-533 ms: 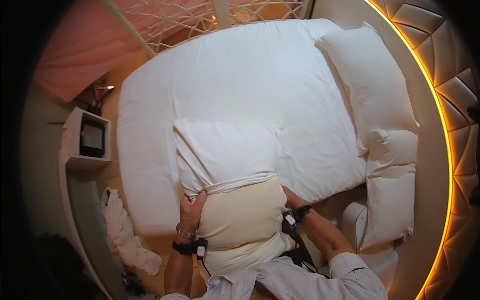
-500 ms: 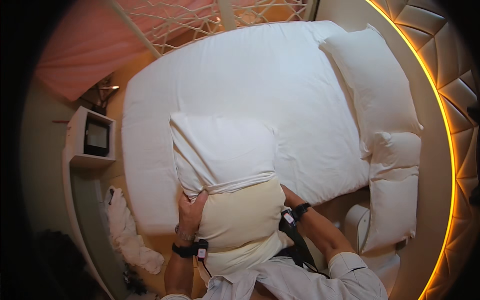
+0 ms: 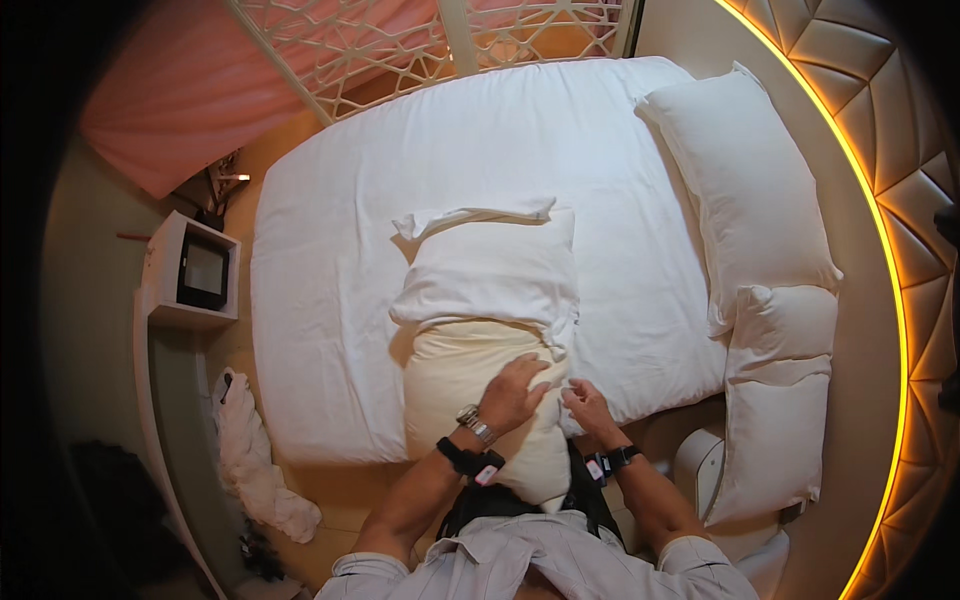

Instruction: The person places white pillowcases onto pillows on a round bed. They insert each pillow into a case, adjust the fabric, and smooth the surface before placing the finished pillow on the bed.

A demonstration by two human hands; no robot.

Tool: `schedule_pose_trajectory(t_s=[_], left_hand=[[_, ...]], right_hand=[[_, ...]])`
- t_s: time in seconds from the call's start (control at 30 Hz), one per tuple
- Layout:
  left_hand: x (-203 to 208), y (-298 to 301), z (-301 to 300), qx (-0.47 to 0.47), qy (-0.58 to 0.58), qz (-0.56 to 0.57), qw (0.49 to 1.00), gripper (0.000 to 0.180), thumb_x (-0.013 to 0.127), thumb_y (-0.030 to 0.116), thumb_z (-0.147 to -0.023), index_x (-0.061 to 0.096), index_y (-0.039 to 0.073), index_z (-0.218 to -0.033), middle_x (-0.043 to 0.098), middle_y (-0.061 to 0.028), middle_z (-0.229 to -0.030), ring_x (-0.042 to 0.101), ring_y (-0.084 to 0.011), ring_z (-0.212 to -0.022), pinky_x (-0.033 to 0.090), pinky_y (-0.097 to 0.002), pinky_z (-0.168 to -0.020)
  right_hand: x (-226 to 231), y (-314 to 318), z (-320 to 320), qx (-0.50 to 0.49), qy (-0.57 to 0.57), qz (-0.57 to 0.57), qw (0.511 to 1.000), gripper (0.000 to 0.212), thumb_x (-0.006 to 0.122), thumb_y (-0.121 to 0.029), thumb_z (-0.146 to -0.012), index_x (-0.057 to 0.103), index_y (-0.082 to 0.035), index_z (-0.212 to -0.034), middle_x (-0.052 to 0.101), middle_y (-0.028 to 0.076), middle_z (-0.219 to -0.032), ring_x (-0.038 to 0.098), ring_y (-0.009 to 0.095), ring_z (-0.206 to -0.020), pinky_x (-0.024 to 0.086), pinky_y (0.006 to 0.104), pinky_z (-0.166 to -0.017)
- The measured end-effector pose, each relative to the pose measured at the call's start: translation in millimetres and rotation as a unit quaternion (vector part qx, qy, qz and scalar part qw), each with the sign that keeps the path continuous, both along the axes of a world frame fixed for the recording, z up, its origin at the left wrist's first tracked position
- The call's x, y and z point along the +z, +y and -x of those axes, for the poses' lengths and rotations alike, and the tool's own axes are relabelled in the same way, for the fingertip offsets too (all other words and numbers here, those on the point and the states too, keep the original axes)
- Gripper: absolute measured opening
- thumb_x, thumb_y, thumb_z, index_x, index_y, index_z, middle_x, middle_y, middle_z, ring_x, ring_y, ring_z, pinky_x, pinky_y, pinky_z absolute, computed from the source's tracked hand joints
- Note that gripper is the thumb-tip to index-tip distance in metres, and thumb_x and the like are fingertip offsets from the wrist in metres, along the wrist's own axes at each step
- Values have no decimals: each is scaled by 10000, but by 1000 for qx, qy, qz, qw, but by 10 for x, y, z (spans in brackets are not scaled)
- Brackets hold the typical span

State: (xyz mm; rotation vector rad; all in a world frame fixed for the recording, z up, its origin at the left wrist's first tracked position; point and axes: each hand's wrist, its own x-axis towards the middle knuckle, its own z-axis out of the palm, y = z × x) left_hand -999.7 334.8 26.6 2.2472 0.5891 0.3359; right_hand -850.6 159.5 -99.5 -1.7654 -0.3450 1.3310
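Note:
A cream pillow (image 3: pixel 452 372) lies partly on the near edge of the bed, its lower corner hanging toward me. Its far part is inside a white pillowcase (image 3: pixel 490 268), whose far end is folded up in a loose flap. My left hand (image 3: pixel 515 391) rests on the right part of the cream pillow, fingers stretched out and apart. Close by, at the pillow's right edge, is my right hand (image 3: pixel 590 408), its fingers loosely bent and apart with nothing seen in them. Wristbands are on both of my wrists.
The wide bed (image 3: pixel 330 230) has a white sheet. At the right lie a large white pillow (image 3: pixel 765 195) and another white pillow (image 3: pixel 775 435). To the left are a white cubby shelf (image 3: pixel 160 270) and a crumpled white cloth (image 3: pixel 255 460). A lattice screen (image 3: pixel 375 65) stands beyond.
Both hands have let go of the pillowcase's opening. My left hand has moved right onto the cream pillow. The pillowcase now lies flatter, with its far end flipped up.

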Motion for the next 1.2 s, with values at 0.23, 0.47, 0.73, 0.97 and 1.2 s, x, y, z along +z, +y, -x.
schedule_pose_trajectory(t_s=[0.23,0.47,0.73,0.97,1.2], left_hand=[[-301,877,438,138,135,-226,955,668,779,184,-882,532,46,-1487,455,-256,-1564,458,-438,-1391,398,-530,-1166],[-817,1618,502,203,105,-190,955,398,713,146,-900,689,27,-1279,569,-217,-1463,515,-420,-1328,421,-524,-1124],[-236,1687,985,65,-103,-93,988,202,666,70,-917,684,31,-1114,694,-176,-904,661,-429,-876,548,-502,-826],[-985,1137,1421,-68,102,20,992,221,658,310,-1016,624,96,-975,696,-159,-835,681,-397,-796,529,-501,-679],[-363,1195,1737,-69,110,97,987,258,693,342,-995,659,94,-934,685,-169,-789,683,-400,-764,524,-502,-660]], right_hand=[[574,912,-43,17,-447,-208,870,582,820,-142,-833,597,-48,-1363,625,188,-1264,566,399,-1196,464,474,-1028],[96,1793,-222,30,-544,-127,829,382,742,-66,-860,710,-110,-1239,653,139,-1287,555,380,-1269,426,493,-1087],[803,1940,-404,126,-346,-108,924,222,606,-59,-957,682,-75,-1166,724,194,-961,689,419,-911,554,478,-843],[117,902,-235,390,-276,18,878,231,595,-273,-979,673,-63,-1038,732,232,-979,691,456,-952,545,521,-823],[390,668,75,312,-223,-32,923,301,699,-340,-959,703,-79,-1110,724,208,-886,714,363,-843,553,426,-763]])
